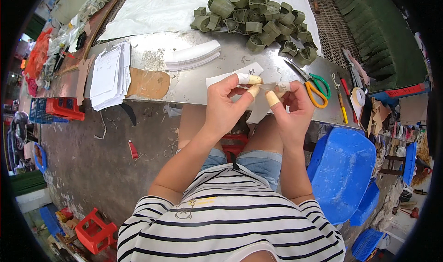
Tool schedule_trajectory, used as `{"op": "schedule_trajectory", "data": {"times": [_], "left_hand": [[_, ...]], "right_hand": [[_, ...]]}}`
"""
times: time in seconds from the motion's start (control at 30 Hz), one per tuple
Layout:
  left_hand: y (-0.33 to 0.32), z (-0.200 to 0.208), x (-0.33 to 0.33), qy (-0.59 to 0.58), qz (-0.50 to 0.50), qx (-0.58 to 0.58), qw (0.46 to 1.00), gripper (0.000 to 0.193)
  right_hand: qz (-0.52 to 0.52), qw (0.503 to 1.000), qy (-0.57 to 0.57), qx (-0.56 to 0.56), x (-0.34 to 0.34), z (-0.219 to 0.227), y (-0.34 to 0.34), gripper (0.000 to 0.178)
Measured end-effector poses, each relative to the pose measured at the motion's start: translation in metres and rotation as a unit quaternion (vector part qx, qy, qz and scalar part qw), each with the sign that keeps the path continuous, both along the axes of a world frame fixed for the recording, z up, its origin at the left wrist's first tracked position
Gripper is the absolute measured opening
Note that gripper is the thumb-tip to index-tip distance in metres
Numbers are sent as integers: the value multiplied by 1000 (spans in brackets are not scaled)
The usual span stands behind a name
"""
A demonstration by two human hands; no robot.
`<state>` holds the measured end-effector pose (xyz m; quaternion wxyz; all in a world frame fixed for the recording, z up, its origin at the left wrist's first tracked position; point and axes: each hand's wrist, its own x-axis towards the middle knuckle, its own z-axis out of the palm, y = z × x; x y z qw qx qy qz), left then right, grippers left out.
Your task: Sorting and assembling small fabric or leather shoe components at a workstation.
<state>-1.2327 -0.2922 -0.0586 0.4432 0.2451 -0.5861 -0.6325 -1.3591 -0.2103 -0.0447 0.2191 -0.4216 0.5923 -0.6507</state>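
Just over the table's near edge, my left hand [226, 102] and my right hand [294, 112] face each other, thumb and fingertips pinched. Pale yellow covers wrap several of my fingertips. Between them they hold a thin pale strip [259, 108], whose lower part hangs down below my fingers. Its material is too small to tell. Behind my left hand a white paper strip [251, 70] with dark handwriting lies on the metal table [150, 39]. To the right of my right hand lie scissors [315, 89] with one green and one orange handle loop.
Beyond my hands are a stack of curved white pieces [193, 55] and a heap of olive-green curved pieces [258, 19]. Left stand paper sheets [109, 75] on a brown board [148, 83]. Right lie a yellow-handled tool [342, 102] and a tape roll [358, 97]. A blue tub [344, 169] stands below.
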Motion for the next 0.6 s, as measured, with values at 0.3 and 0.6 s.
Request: {"op": "schedule_trajectory", "data": {"times": [0.3,0.6], "left_hand": [[-3,-5,0,94,-51,91,990,20],[-82,-12,6,26,88,205,975,14]], "right_hand": [[-32,976,218,-1,-4,-4,-5,23],[237,890,390,6,19,-43,25,19]]}}
